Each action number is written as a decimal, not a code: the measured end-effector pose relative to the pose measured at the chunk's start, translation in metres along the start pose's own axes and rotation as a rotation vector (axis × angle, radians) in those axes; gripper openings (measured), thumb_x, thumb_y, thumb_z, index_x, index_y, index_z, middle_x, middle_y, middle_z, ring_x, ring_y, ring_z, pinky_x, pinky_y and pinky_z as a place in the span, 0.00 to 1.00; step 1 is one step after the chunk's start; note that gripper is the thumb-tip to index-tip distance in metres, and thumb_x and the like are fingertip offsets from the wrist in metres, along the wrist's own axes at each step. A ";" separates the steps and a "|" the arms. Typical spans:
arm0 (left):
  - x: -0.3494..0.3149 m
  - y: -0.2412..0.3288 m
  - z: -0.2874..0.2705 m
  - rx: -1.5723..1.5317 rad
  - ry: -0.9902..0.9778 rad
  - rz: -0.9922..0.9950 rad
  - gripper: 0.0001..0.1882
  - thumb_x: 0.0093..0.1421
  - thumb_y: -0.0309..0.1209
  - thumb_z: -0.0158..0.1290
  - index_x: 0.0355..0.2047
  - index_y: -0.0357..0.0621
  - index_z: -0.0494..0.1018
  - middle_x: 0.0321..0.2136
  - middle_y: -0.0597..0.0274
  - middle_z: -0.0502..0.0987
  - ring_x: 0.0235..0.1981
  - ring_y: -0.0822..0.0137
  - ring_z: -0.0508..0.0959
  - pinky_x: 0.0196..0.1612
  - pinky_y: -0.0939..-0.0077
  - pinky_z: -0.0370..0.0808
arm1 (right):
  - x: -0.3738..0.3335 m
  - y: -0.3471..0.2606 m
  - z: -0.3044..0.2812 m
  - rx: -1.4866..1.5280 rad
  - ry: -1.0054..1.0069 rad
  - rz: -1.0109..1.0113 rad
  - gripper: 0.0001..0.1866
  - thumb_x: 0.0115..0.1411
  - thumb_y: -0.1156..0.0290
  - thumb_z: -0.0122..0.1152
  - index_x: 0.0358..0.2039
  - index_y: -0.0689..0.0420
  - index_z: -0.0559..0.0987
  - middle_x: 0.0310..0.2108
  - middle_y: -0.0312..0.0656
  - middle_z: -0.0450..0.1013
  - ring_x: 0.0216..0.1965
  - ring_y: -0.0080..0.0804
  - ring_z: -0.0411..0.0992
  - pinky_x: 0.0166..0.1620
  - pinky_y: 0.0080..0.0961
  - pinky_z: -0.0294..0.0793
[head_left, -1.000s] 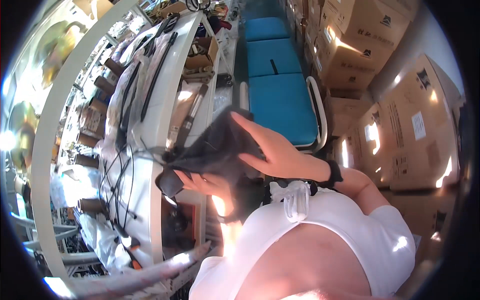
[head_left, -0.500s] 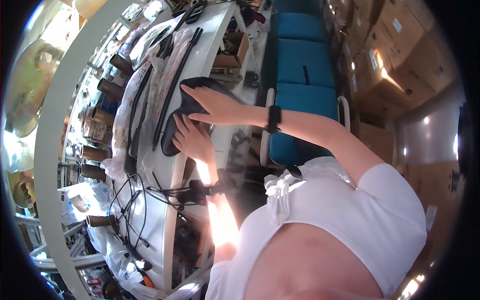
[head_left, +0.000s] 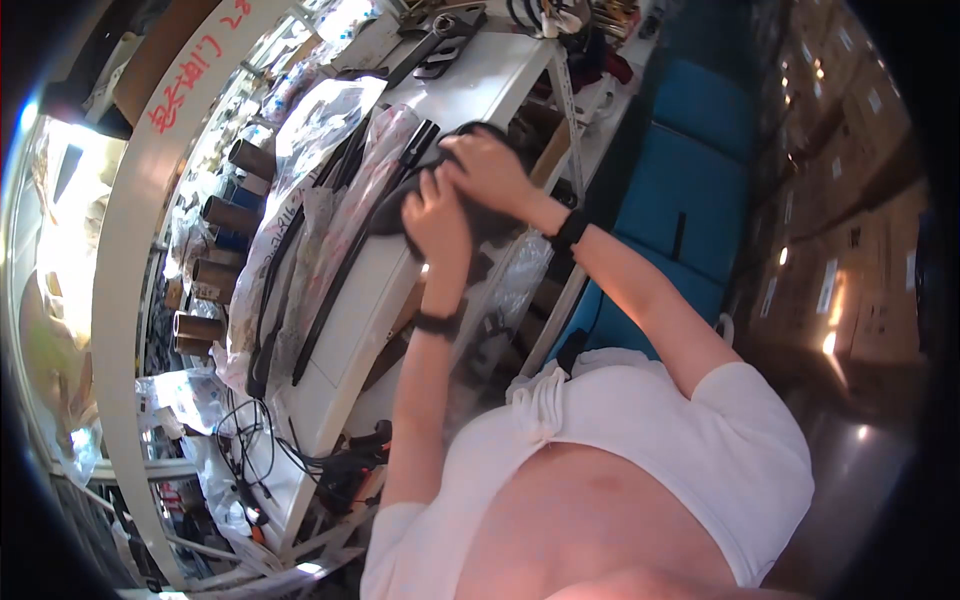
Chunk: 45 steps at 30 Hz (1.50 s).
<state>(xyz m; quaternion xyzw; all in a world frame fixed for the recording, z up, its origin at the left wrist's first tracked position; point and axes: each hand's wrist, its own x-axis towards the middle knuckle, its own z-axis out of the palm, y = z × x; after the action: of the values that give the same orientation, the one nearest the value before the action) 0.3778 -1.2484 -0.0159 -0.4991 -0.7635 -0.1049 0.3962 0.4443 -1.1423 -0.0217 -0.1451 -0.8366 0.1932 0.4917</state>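
A smooth, curved black piece (head_left: 397, 212), its exact kind unclear, lies over the edge of the white table (head_left: 350, 362). My left hand (head_left: 440, 225) is bent over its near part, with the fingertips on its upper side. Just right of that, my right hand (head_left: 492, 175) curls its fingers over the far part, and the two hands almost meet. Both hide much of the piece, and its lower side is blurred. A long thin black rod (head_left: 345, 270) lies on the table beside it, next to clear plastic wrapping (head_left: 310, 235).
Black cables (head_left: 262, 432) lie tangled at the table's near end. Several brown cardboard tubes (head_left: 222, 214) stick out along the left side, behind a curved-looking white post (head_left: 125, 260). At right stand a blue padded seat (head_left: 700, 120) and stacked cardboard boxes (head_left: 850, 230).
The view has turned, so table and seat appear slanted. My hands have drawn closer together, their fingers changing from lying flat on the black piece to curling over it.
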 end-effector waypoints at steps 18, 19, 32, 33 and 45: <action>-0.012 0.006 -0.010 -0.245 0.032 -0.119 0.16 0.51 0.29 0.48 0.42 0.48 0.72 0.44 0.65 0.72 0.34 0.61 0.72 0.40 0.68 0.70 | -0.005 0.004 -0.011 0.039 -0.029 -0.058 0.16 0.55 0.63 0.52 0.39 0.60 0.72 0.36 0.48 0.70 0.40 0.46 0.67 0.51 0.36 0.62; -0.026 -0.003 -0.029 -0.265 -0.006 -0.156 0.16 0.51 0.28 0.49 0.42 0.49 0.71 0.43 0.66 0.73 0.35 0.61 0.72 0.40 0.67 0.70 | -0.013 -0.013 -0.006 0.083 -0.020 -0.078 0.16 0.54 0.61 0.54 0.38 0.59 0.73 0.34 0.47 0.70 0.39 0.46 0.67 0.51 0.37 0.62; -0.141 -0.112 -0.133 -0.036 -0.142 -0.398 0.16 0.54 0.33 0.47 0.43 0.42 0.70 0.47 0.64 0.71 0.40 0.56 0.71 0.46 0.63 0.67 | -0.032 -0.179 0.065 0.326 -0.374 -0.266 0.21 0.49 0.58 0.58 0.37 0.62 0.73 0.31 0.48 0.70 0.36 0.45 0.69 0.39 0.31 0.71; -0.137 -0.112 -0.131 -0.024 -0.144 -0.406 0.16 0.54 0.33 0.47 0.43 0.42 0.70 0.47 0.64 0.71 0.40 0.56 0.71 0.46 0.63 0.67 | -0.031 -0.175 0.064 0.351 -0.396 -0.248 0.20 0.50 0.59 0.57 0.38 0.61 0.73 0.33 0.48 0.71 0.38 0.45 0.70 0.40 0.32 0.71; -0.043 -0.046 -0.045 -0.152 -0.147 -0.267 0.20 0.53 0.37 0.47 0.45 0.41 0.69 0.43 0.60 0.71 0.43 0.58 0.69 0.51 0.58 0.62 | 0.011 -0.074 0.029 0.131 -0.330 0.031 0.15 0.56 0.61 0.51 0.40 0.56 0.73 0.36 0.47 0.72 0.40 0.43 0.70 0.42 0.30 0.69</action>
<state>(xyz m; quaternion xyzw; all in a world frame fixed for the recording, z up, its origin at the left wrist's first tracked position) 0.3695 -1.3245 -0.0052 -0.4282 -0.8397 -0.1774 0.2830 0.4095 -1.2080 0.0077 -0.0921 -0.8892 0.2762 0.3531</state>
